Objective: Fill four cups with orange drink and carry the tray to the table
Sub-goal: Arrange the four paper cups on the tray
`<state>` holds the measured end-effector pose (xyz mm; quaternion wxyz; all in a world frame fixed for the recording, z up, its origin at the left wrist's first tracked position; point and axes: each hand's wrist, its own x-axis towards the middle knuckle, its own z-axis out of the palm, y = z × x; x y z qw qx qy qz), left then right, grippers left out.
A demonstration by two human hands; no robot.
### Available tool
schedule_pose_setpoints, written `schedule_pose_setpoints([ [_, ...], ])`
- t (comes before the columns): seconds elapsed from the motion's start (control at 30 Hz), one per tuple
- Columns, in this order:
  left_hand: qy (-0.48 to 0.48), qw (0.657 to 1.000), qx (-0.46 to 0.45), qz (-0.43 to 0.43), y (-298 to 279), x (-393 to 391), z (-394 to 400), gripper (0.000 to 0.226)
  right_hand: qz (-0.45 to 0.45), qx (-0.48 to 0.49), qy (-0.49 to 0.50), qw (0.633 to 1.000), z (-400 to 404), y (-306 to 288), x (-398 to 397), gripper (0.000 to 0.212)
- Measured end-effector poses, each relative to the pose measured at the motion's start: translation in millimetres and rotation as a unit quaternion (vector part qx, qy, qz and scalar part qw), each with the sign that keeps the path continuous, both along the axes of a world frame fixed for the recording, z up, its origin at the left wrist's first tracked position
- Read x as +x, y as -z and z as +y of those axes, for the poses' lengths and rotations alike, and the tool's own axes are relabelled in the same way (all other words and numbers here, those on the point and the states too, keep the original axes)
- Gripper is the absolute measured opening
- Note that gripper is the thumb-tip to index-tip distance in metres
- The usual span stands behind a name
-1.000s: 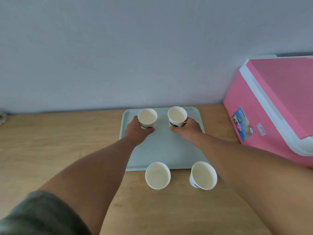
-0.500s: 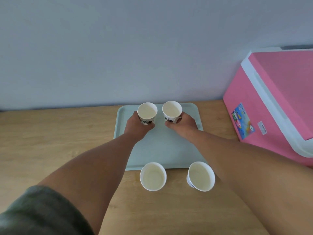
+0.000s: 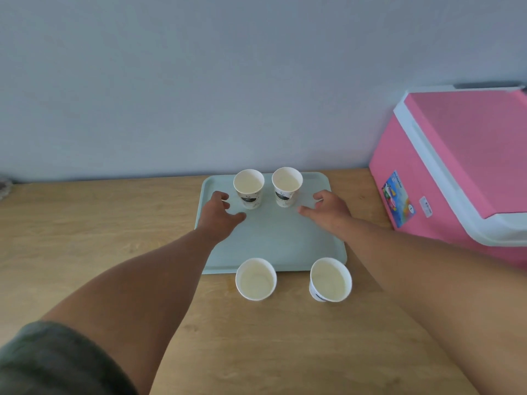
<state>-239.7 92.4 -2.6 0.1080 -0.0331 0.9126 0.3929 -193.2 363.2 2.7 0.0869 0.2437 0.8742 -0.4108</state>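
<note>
pale green plastic tray (image 3: pixel 285 240): two empty paper cups (image 3: pixel 249 188) at twelve o'clock; left hand (image 3: pixel 219 213), right hand (image 3: pixel 328 209) both released, empty; seat the six o'clock pair (image 3: pixel 255 279) squarely.

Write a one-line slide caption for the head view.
Two empty cups stand on a tray, two more wait on the counter, both hands open.
</note>
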Motion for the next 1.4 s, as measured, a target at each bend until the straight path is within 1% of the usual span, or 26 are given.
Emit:
schedule_pose_setpoints([
  [0.17,0.011,0.999,-0.041,0.008,-1.0,23.5,-18.5,0.06,0.001,0.02,-0.001,1.0,19.2,-3.3,27.5,0.064],
  [0.27,0.016,0.999,-0.043,0.011,3.0,38.6,-28.7,0.054,-0.006,0.04,-0.008,0.999,31.0,-3.6,45.7,0.057],
  [0.43,0.033,0.998,-0.053,0.008,12.2,67.5,-43.6,0.046,-0.01,0.04,-0.01,0.999,47.3,6.8,86.0,0.031],
  [0.57,0.056,0.998,-0.034,0.013,14.8,92.2,-51.3,0.042,0.014,0.026,-0.016,0.999,52.5,20.6,118.1,0.028],
  [0.67,0.082,0.996,-0.031,0.015,20.1,111.0,-52.5,0.046,0.039,0.033,-0.042,0.998,52.9,23.7,140.7,0.022],
  [0.73,0.097,0.994,-0.041,0.02,24.2,121.2,-52.5,0.049,0.044,0.049,-0.071,0.995,55.0,29.6,154.5,0.029],
  [0.87,0.137,0.987,-0.074,0.036,29.5,131.4,-53.6,0.058,0.029,0.063,-0.103,0.992,53.7,35.9,173.9,0.059],
  [0.93,0.149,0.984,-0.081,0.049,28.9,134.3,-52.3,0.062,0.033,0.059,-0.111,0.992,48.7,34.4,180.9,0.065],
  [1.0,0.168,0.98,-0.086,0.06,26.6,138.2,-47.4,0.065,0.04,0.052,-0.12,0.991,41.8,30.6,187.0,0.063],
  [1.1,0.192,0.976,-0.089,0.058,23.5,143.5,-38.7,0.077,0.056,0.052,-0.144,0.987,31.3,27.6,191.6,0.055],
  [1.17,0.198,0.975,-0.086,0.057,23.7,145.9,-33.2,0.081,0.062,0.04,-0.148,0.986,24.1,27.8,191.9,0.062],
  [1.23,0.189,0.978,-0.072,0.057,24.0,148.5,-26.6,0.079,0.071,0.02,-0.141,0.987,17.2,28.9,189.9,0.07],
  [1.33,0.172,0.981,-0.059,0.074,24.1,151.5,-17.9,0.067,0.096,0.001,-0.133,0.986,4.6,24.8,185.9,0.065],
  [1.4,0.158,0.984,-0.036,0.073,25.3,151.2,-14.9,0.065,0.107,-0.004,-0.128,0.986,-2.8,20.1,182.5,0.06],
])
